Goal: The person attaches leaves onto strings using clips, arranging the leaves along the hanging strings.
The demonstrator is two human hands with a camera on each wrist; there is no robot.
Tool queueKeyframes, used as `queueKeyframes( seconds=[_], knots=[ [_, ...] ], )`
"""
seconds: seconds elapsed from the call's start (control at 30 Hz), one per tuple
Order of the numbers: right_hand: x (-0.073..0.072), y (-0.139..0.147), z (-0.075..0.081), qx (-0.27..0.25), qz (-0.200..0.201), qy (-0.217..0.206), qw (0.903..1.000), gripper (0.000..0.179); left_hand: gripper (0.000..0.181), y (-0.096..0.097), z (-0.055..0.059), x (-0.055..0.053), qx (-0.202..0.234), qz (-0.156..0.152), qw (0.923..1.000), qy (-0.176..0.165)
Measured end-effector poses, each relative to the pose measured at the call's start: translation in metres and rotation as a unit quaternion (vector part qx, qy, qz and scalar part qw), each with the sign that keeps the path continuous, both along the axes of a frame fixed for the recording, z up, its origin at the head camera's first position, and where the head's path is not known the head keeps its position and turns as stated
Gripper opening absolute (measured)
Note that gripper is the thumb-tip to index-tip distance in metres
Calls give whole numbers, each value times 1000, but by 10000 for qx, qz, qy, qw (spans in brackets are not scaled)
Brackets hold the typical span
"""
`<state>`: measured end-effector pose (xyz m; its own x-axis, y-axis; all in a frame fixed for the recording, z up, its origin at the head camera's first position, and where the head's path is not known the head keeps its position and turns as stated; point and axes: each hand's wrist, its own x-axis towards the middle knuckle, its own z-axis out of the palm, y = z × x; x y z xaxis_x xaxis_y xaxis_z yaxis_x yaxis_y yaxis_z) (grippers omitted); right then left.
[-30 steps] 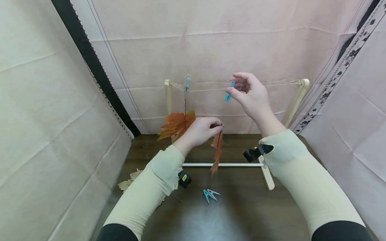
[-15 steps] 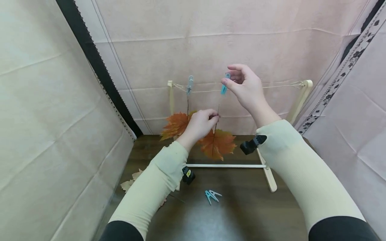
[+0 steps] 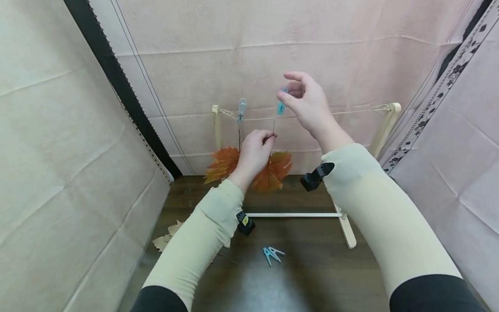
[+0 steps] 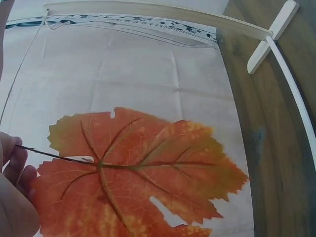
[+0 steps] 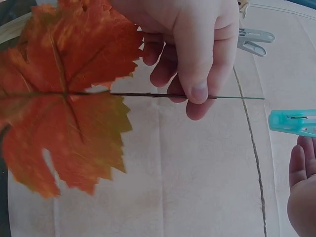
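Stem and string make the relation that seems to matter most here. The person's left hand [image 3: 257, 149], thumb and fingers narrowed to a pinch, holds the thin dark stem [image 5: 138, 94] of a broad, jagged-edged, orange-red leaf [image 3: 273, 171], which hangs blade down below that hand, behind the wrist in the head view. The stem's long axis runs nearly upright, with a short, bare greenish end standing above the fingertips. In the right wrist view this end crosses the thin twisted beige string [image 5: 255, 149] at close to a right angle; whether they touch, I cannot tell. The person's right hand [image 3: 309, 104] grips a bright turquoise plastic clothespin [image 3: 281, 106] between thumb and fingers, its lower end pointing down toward the stem's tip, just beside it and apart from it. How far the clothespin's jaws are parted I cannot make out. So the left hand is nearer the leaf, under the string, and the right hand is higher and farther to the right. Near them, to the left, a pale blue plastic clothespin [image 3: 241, 108] sits on the string with a second orange leaf [image 3: 221, 164] hanging beneath it. Two small clothespins [image 3: 273, 254] lie together on the dark wooden tabletop [image 3: 312, 277], well below both hands.
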<state>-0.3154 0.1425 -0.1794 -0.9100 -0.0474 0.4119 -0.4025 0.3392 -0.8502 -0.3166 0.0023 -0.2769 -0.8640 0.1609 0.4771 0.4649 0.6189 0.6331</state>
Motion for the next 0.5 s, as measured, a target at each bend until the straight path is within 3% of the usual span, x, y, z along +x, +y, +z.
queueKeyframes(
  seconds=[0.3,0.5],
  knots=[
    [-6,-4,-4,-233,145,128,9995,43,19,2,0,-4,-18,141,9999,19],
    [-11,-7,-8,-218,177,310,9991,37,21,0,-3,-8,31,37,9998,-206]
  ],
)
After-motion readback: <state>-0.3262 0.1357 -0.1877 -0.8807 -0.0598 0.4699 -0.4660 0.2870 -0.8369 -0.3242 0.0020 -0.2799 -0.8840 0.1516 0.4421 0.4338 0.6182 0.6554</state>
